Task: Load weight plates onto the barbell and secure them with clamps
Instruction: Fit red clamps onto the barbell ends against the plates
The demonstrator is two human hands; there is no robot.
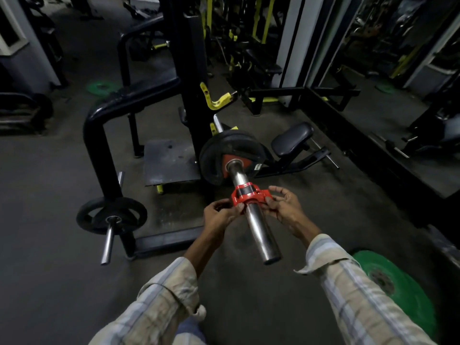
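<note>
Fitting a clamp on the loaded barbell sleeve.

The red clamp (246, 196) encircles the chrome barbell sleeve (258, 232), near of the black weight plate (230, 158) and apart from it. The left hand (219, 215) and right hand (283, 205) each pinch one side of the clamp, probably to keep it square while sliding it far, up against the plate. A green plate (398, 290) lies on the floor, near right.

Clearance, as I see it: bare sleeve (258, 230) toward me, free; bare stretch between clamp (246, 196) and plate (231, 158); green plate (398, 295) blocks floor lower right; rack (99, 145) crowds left.
</note>
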